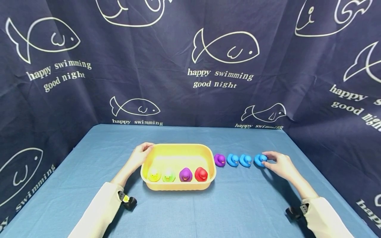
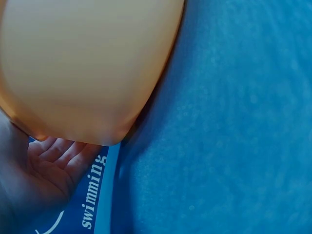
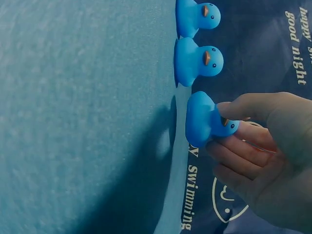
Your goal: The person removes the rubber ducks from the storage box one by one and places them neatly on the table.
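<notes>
Pale yellow plastic, the rounded rectangular tub (image 1: 178, 155) sits just below the centre of the head view on a light blue cloth (image 1: 184, 215). Left hand (image 1: 140, 155) holds the tub's upper-left corner, its fingertips hidden behind the wall in the left wrist view. Along the tub's lower side, from left, stand a small yellow toy duck (image 1: 154, 175), a pale green one (image 1: 168, 176), a purple one (image 1: 186, 175) and a red one (image 1: 201, 174). Right hand (image 1: 279, 163), right of centre, pinches a bright blue toy duck (image 1: 259, 160) between thumb and fingers; its base appears just clear of the cloth in the right wrist view. Between it and the tub, a loose purple duck (image 1: 219, 160) and two more blue ducks (image 1: 232, 160) (image 1: 245, 161) form a row.
</notes>
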### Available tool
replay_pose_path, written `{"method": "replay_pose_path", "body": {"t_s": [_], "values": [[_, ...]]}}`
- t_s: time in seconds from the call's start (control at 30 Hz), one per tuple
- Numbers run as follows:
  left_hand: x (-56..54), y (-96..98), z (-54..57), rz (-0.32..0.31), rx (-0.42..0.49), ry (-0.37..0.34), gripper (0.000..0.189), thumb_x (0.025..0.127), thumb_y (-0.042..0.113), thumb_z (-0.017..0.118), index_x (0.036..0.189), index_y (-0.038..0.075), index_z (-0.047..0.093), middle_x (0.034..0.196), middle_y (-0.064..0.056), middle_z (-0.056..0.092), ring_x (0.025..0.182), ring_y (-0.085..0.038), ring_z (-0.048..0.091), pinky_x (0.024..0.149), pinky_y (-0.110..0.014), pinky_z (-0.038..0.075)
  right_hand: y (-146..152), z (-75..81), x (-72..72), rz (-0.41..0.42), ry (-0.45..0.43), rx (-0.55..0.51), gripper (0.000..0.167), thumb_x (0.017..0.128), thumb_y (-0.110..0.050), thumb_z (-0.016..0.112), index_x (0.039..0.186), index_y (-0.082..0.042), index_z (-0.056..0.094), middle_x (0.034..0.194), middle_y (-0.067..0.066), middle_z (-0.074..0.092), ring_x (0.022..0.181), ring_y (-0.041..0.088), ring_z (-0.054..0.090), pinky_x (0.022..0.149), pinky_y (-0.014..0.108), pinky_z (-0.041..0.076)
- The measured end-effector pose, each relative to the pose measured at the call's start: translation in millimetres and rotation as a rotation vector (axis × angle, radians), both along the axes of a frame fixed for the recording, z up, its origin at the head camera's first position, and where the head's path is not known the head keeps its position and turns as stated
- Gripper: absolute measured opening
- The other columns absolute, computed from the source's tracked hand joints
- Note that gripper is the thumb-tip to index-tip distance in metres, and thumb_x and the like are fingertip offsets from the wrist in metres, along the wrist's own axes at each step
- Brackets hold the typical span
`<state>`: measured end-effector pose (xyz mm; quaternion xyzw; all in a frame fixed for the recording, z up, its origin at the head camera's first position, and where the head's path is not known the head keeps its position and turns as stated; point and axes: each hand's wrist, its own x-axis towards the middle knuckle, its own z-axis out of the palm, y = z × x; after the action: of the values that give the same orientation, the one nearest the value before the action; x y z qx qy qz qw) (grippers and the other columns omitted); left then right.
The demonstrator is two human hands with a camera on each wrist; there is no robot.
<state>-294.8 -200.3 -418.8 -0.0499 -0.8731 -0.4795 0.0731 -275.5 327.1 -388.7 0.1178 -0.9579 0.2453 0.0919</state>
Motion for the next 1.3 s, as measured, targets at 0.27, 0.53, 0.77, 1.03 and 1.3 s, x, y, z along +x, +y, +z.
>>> {"method": "replay_pose_path", "body": {"t_s": [0.27, 0.53, 0.77, 1.03, 1.3], "values": [[1.1, -0.6, -0.9, -0.009, 0.009, -0.018, 0.027, 0.098, 0.017, 0.048, 0.116, 0.001, 0.061, 0.108, -0.017, 0.066, 0.096, -0.025, 0.06, 0.08, -0.03, 0.048, -1.3, -4.6, -0.7, 0.027, -0.014, -0.004, 0.035, 0.083, -0.008, 0.066, 0.115, 0.004, 0.061, 0.107, 0.026, 0.065, 0.098, 0.042, 0.062, 0.083, 0.055, 0.047], [1.3, 0.4, -0.4, -0.009, -0.001, 0.008, 0.027, 0.098, 0.017, 0.049, 0.114, 0.0, 0.062, 0.104, -0.017, 0.067, 0.091, -0.022, 0.06, 0.077, -0.028, 0.048, -2.4, -7.7, -1.6, 0.026, -0.025, -0.003, 0.034, 0.083, -0.007, 0.065, 0.114, 0.004, 0.061, 0.108, 0.027, 0.064, 0.099, 0.042, 0.061, 0.083, 0.055, 0.047], [0.1, 0.0, -0.7, -0.004, -0.011, 0.021, 0.028, 0.098, 0.018, 0.049, 0.114, 0.0, 0.062, 0.104, -0.017, 0.067, 0.089, -0.019, 0.061, 0.074, -0.024, 0.047, -1.9, -10.7, -3.5, 0.029, -0.01, -0.006, 0.033, 0.083, -0.006, 0.066, 0.114, 0.004, 0.061, 0.108, 0.025, 0.065, 0.099, 0.041, 0.062, 0.083, 0.055, 0.047], [1.2, 0.5, 0.5, -0.002, 0.002, 0.017, 0.026, 0.097, 0.016, 0.049, 0.113, -0.001, 0.062, 0.103, -0.017, 0.067, 0.089, -0.021, 0.06, 0.075, -0.026, 0.047, -2.1, -12.2, -6.3, 0.035, -0.016, -0.018, 0.033, 0.083, -0.006, 0.066, 0.114, 0.003, 0.061, 0.108, 0.025, 0.065, 0.098, 0.04, 0.063, 0.083, 0.053, 0.048], [0.1, -0.4, 0.8, -0.009, 0.005, 0.017, 0.026, 0.097, 0.015, 0.049, 0.113, -0.001, 0.062, 0.104, -0.018, 0.067, 0.091, -0.022, 0.061, 0.076, -0.026, 0.048, -1.4, -14.2, -8.2, 0.03, -0.022, -0.017, 0.033, 0.083, -0.007, 0.066, 0.115, 0.002, 0.061, 0.109, 0.025, 0.064, 0.098, 0.04, 0.063, 0.082, 0.051, 0.049]]}}
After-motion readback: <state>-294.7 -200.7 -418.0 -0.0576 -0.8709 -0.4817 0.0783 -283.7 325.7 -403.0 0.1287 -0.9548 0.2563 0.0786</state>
